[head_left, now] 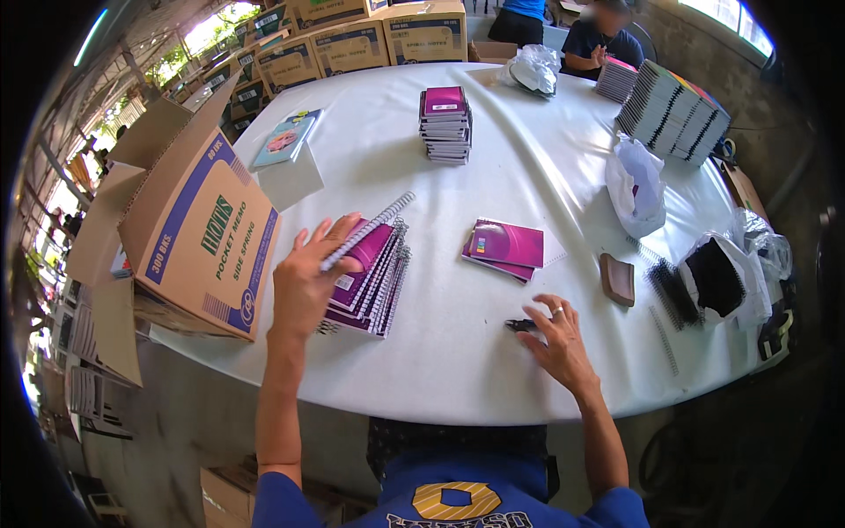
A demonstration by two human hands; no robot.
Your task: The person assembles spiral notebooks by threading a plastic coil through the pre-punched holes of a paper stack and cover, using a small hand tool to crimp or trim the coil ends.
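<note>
White plastic sheeting covers the round bench, with cardboard cartons stacked along its far-left side. The left hand holds a purple spiral notebook lifted off the fanned notebook pile, fingers closed round its near-left end; its wire spine runs up and away to the far right. The right hand lies flat, fingers spread wide and empty, fingertips touching a small black tool just to its left, between the two hands and nearer the right one.
</note>
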